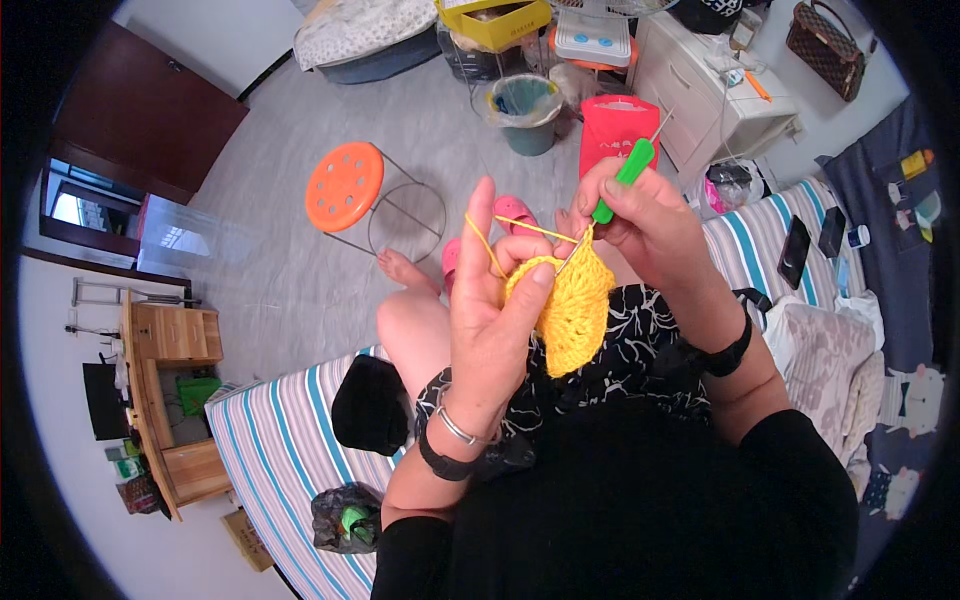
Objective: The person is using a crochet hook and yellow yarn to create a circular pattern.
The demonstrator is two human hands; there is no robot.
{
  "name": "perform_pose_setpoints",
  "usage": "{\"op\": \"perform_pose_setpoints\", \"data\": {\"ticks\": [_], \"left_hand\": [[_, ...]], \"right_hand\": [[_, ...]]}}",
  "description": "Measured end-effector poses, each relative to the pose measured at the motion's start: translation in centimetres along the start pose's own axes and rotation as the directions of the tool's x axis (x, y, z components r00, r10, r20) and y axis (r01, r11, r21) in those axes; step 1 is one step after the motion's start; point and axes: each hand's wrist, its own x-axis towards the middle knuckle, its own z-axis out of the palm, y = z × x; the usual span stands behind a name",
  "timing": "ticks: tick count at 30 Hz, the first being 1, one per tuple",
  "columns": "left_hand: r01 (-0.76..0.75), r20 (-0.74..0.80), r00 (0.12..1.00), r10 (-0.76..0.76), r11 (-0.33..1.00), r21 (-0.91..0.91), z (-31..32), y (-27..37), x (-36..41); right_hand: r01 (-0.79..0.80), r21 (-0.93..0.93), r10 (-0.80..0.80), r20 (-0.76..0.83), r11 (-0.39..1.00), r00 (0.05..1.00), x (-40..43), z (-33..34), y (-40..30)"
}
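My left hand (491, 315) pinches the upper edge of a yellow crocheted piece (574, 319) between thumb and fingers. Yellow yarn (536, 227) passes over its raised index finger and runs across to the hook. In my right hand (645, 217) is a crochet hook with a green handle (626, 180); its metal shaft reaches down to the edge of the piece near my left thumb. A thin metal tip also sticks out of the handle's upper end. The piece hangs above my lap, over black patterned shorts (645, 337). Fingers partly hide where yarn and hook meet.
I sit on a striped bedcover (300, 420). A black cloth item (370, 405) and a black plastic bag (346, 517) lie at left, a phone (793, 252) at right. An orange stool (345, 187), a lined bin (527, 120) and a red bag (616, 127) stand ahead.
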Motion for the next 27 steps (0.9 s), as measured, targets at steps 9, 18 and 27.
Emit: {"op": "perform_pose_setpoints", "data": {"ticks": [9, 18, 27], "left_hand": [[0.018, -0.015, 1.0, -0.018, 1.0, 0.025, 0.4, -0.1, -0.3], [0.001, 0.051, 0.999, 0.005, 0.992, -0.127, 1.0, -0.5, -0.1], [0.039, 0.128, 0.992, -0.01, 0.973, -0.226, 0.7, -0.8, -0.1]], "right_hand": [[0.08, -0.295, -0.049, 0.11, 0.952, 0.993, 0.1, -0.3, -2.0], [0.122, -0.358, -0.082, 0.125, 0.926, 0.989, -0.6, -0.3, -2.8], [-0.084, -0.045, 0.09, 0.149, 0.995, 0.985, -0.3, -1.4, -1.6]]}}
